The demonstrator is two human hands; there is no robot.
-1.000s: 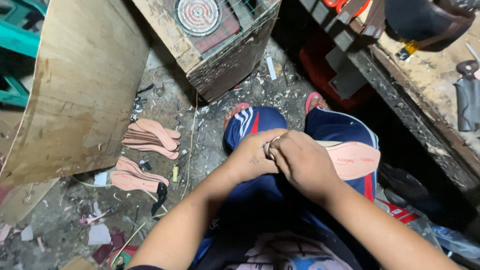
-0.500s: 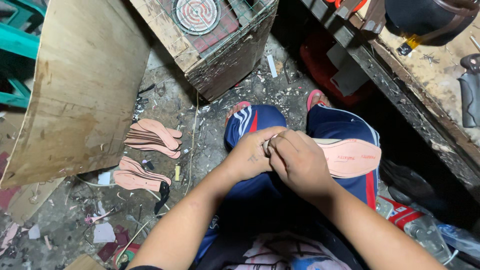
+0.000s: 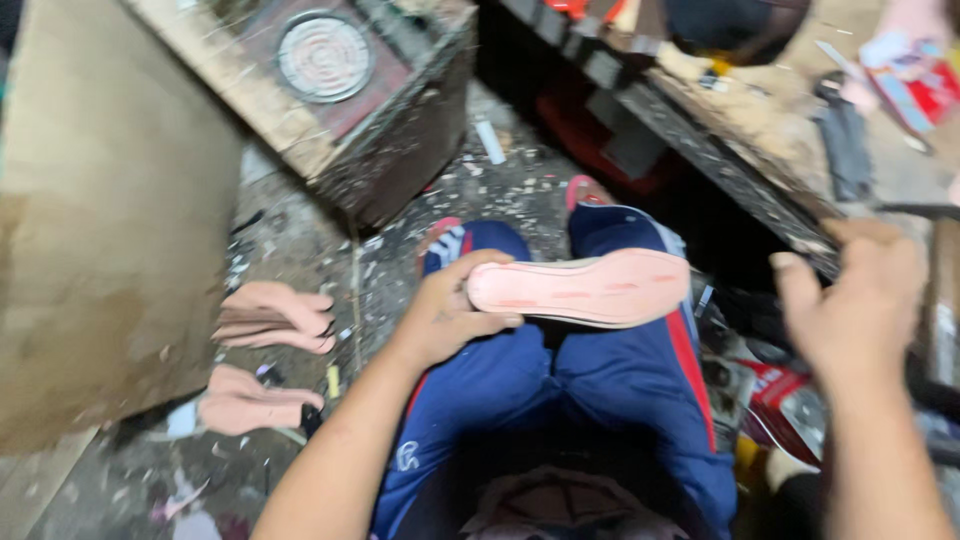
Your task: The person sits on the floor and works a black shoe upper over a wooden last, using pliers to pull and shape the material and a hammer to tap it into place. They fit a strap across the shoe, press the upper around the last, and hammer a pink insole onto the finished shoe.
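A pink shoe insole (image 3: 590, 288) lies across my lap on blue trousers, its toe pointing right. My left hand (image 3: 452, 312) grips the insole's left end, thumb under and fingers over it. Out to the right, blurred, my right hand (image 3: 858, 300) hovers with fingers spread and nothing visible in it, close to the edge of a dusty wooden workbench (image 3: 760, 140).
Two stacks of pink insoles (image 3: 272, 316) (image 3: 250, 400) lie on the littered floor at left. A large plywood board (image 3: 100, 230) leans at far left. A wooden box with a round metal disc (image 3: 330, 60) stands ahead. Tools and a red packet (image 3: 905, 75) lie on the bench.
Both hands were together over my lap working something small. Now the right hand has swung out to the right toward the bench, and the left holds the insole alone.
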